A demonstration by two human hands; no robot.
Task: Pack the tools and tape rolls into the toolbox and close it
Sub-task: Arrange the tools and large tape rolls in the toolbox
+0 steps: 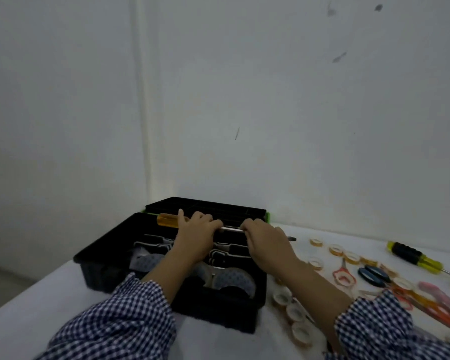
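The black toolbox [107, 245] stands open, its lid [218, 206] tipped back toward the wall. An orange-handled screwdriver [168, 220] lies level over its far edge, gripped by the left hand [195, 235] and the right hand [268, 240]. Small tape rolls [335, 250], several scissors [372, 275] and a yellow-and-black screwdriver [413, 255] lie scattered to its right.

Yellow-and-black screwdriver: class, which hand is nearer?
Right. The right hand, gripping the amber-handled screwdriver over the toolbox, is left of the yellow-and-black screwdriver; the left hand is farther left.

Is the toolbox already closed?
No: the lid of the toolbox is open at the back, while the left hand and the right hand hold a screwdriver over it.
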